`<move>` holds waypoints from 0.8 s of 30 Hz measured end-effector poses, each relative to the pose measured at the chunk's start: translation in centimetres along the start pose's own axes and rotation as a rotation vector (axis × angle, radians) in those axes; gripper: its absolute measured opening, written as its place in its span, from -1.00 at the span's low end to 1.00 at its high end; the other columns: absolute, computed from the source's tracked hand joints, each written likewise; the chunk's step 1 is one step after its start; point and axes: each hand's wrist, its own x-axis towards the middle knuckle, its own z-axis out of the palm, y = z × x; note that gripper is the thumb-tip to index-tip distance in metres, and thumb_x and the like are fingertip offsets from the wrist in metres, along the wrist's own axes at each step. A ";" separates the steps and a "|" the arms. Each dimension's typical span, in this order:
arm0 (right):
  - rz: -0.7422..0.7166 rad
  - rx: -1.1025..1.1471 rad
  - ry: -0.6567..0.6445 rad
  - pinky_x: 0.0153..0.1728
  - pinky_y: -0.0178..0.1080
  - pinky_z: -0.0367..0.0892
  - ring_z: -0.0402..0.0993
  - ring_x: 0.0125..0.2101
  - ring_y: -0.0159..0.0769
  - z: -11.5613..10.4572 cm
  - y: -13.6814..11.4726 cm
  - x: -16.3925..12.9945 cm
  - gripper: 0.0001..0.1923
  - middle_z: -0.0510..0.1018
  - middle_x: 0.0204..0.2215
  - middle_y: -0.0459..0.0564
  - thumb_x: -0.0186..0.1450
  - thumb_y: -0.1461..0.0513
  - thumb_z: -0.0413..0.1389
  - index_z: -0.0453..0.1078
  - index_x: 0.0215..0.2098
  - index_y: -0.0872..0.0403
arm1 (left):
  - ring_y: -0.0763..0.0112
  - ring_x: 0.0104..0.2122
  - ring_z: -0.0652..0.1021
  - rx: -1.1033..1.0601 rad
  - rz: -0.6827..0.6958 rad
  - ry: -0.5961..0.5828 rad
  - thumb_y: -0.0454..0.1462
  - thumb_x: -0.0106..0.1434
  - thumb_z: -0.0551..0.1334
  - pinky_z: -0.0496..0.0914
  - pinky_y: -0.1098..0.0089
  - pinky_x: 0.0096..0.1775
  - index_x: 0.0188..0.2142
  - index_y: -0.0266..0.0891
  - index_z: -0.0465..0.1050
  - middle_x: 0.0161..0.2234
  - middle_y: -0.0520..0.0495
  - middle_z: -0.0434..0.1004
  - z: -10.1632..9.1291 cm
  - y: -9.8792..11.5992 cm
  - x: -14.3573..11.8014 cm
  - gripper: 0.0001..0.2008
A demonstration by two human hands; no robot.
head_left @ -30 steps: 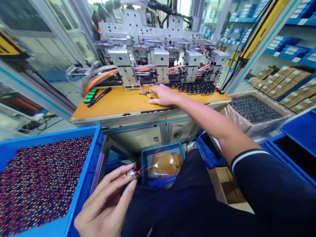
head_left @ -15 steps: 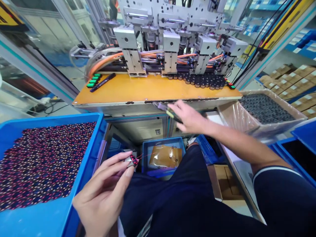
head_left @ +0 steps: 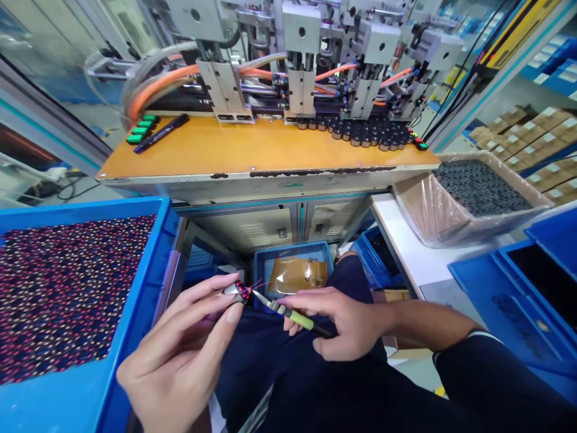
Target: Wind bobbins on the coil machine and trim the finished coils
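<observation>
Pinching a small wire-wound metal component (head_left: 235,291) between thumb and fingers, the left hand (head_left: 180,355) is closed on its silvery side, leaving the pink-wound end free and facing right. Fine pink wire leads (head_left: 258,284) stick out from that end, toward the right and slightly far. The right hand (head_left: 354,322) is curled round the pointed pliers (head_left: 297,317) by their yellow-green and black handles; their long axis slants from near right to far left, so the tips lie just beside the leads. Whether they touch a lead, or how far the jaws stand apart, I cannot tell. The component's own axis runs roughly left to right, with the left hand nearer to it. Both hands are above the lap (head_left: 297,373), on the near side of the orange-topped workbench (head_left: 270,147), while a blue bin (head_left: 49,403) of small parts stands left.
</observation>
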 end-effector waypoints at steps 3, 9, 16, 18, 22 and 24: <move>-0.012 0.103 0.008 -0.16 -0.22 0.51 0.50 -0.23 -0.38 0.1 0.3 0.3 -0.16 0.49 -0.11 0.12 0.15 0.39 0.09 0.00 0.38 0.14 | 0.28 -0.17 0.65 -0.008 0.025 -0.019 -0.49 0.05 0.41 0.59 0.41 -0.30 -0.24 -0.11 0.65 -0.14 -0.03 0.68 -0.2 0.0 -0.1 -0.70; -0.024 0.140 0.005 -0.27 -0.31 0.48 0.45 -0.33 -0.46 0.3 0.4 0.4 -0.18 0.47 -0.20 0.04 0.16 0.42 0.09 0.01 0.37 0.11 | 0.27 -0.14 0.65 -0.025 0.005 -0.032 -0.51 0.06 0.40 0.60 0.36 -0.21 -0.24 -0.14 0.64 -0.14 -0.04 0.68 -0.4 -0.2 -0.1 -0.69; 0.015 0.096 -0.006 -0.35 -0.38 0.44 0.41 -0.39 -0.50 0.1 0.2 0.4 -0.23 0.46 -0.24 0.01 0.17 0.39 0.08 0.05 0.35 0.16 | 0.24 -0.16 0.66 -0.025 0.026 -0.037 -0.49 0.04 0.41 0.61 0.34 -0.23 -0.25 -0.13 0.65 -0.16 -0.04 0.69 -0.1 -0.2 0.1 -0.70; 0.019 0.090 0.001 -0.35 -0.38 0.44 0.41 -0.40 -0.50 0.1 0.1 0.4 -0.25 0.46 -0.25 0.00 0.17 0.39 0.07 0.07 0.33 0.17 | 0.24 -0.16 0.66 -0.023 0.026 -0.039 -0.49 0.05 0.41 0.61 0.32 -0.21 -0.25 -0.13 0.65 -0.16 -0.04 0.69 -0.1 -0.1 0.1 -0.71; 0.003 0.100 0.018 -0.35 -0.38 0.45 0.42 -0.39 -0.49 0.2 0.1 0.5 -0.25 0.47 -0.25 0.02 0.17 0.39 0.07 0.08 0.33 0.18 | 0.24 -0.15 0.65 -0.024 0.003 -0.041 -0.50 0.07 0.40 0.61 0.31 -0.21 -0.25 -0.13 0.64 -0.15 -0.04 0.68 -0.1 0.0 0.1 -0.71; -0.013 0.110 0.026 -0.37 -0.39 0.44 0.42 -0.40 -0.50 0.2 0.1 0.4 -0.25 0.47 -0.25 0.01 0.16 0.40 0.08 0.09 0.33 0.19 | 0.27 -0.16 0.65 -0.032 0.016 -0.042 -0.51 0.06 0.40 0.61 0.34 -0.22 -0.25 -0.14 0.64 -0.15 -0.04 0.68 -0.1 0.0 0.1 -0.70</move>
